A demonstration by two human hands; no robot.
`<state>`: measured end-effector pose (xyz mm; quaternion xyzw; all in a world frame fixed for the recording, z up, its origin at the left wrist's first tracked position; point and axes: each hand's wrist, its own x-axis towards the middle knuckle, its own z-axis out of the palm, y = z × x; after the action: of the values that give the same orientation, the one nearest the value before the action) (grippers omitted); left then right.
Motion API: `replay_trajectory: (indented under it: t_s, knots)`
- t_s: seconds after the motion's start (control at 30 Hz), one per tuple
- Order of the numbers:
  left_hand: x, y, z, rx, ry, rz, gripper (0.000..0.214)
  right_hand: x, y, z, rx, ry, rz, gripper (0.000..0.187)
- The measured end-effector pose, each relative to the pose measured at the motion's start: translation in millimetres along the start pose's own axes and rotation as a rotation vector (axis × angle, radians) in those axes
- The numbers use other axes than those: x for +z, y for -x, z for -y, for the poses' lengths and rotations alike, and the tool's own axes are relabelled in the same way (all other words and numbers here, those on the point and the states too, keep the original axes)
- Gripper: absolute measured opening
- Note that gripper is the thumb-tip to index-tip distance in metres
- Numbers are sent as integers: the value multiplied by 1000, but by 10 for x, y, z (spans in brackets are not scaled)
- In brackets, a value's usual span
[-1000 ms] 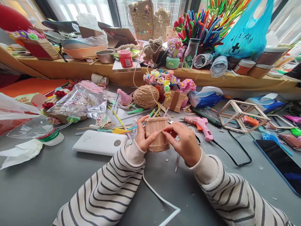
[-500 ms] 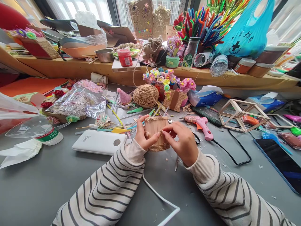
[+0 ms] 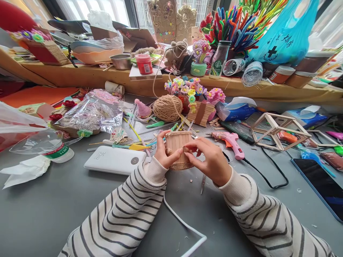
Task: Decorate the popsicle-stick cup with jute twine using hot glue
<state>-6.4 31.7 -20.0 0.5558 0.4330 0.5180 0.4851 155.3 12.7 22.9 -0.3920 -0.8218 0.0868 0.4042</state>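
A small round holder made of wooden sticks [image 3: 177, 142], with jute twine wound around its lower part, stands on the grey table [image 3: 53, 207]. My left hand [image 3: 164, 152] is wrapped around its left side, thumb pressed on the front. My right hand [image 3: 209, 157] pinches the twine strand against the holder's front. A ball of jute twine [image 3: 167, 107] lies just behind.
A white power bank [image 3: 115, 160] lies left of my hands, a pink glue gun [image 3: 229, 141] with black cord to the right, scissors [image 3: 203, 183] under my right wrist. A wooden stick frame [image 3: 278, 130] and tablet [image 3: 321, 185] sit far right. A white cable [image 3: 184, 226] runs between my arms. The cluttered shelf [image 3: 80, 76] lines the back.
My right thumb and forefinger have shifted slightly along the holder's front, pressing twine there. The holder and left hand stay nearly where they were.
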Motion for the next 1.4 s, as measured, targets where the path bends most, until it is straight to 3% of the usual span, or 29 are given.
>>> replay_trajectory:
  t_s: [0.43,0.67,1.0,1.27,1.33,1.4]
  knots:
    - [-8,-33,48,45,-12,-16,69,-27,2,-57,-110,86,-2,10]
    - [16,-14,-19,26,41,55,72,-8,12,-63,-117,127,-30,15]
    - [-1,-14,16,72,-52,14,76,1,13,-30,-136,151,-61,12]
    - [19,-10,-40,-23,26,6,70,-72,-17,-57,-80,119,-136,9]
    - [-1,-18,-17,54,-12,-23,67,-98,-22,-64,-34,72,-159,8]
    - [-28,-30,16,252,-180,-112,63,-119,-27,-76,41,-8,-165,7]
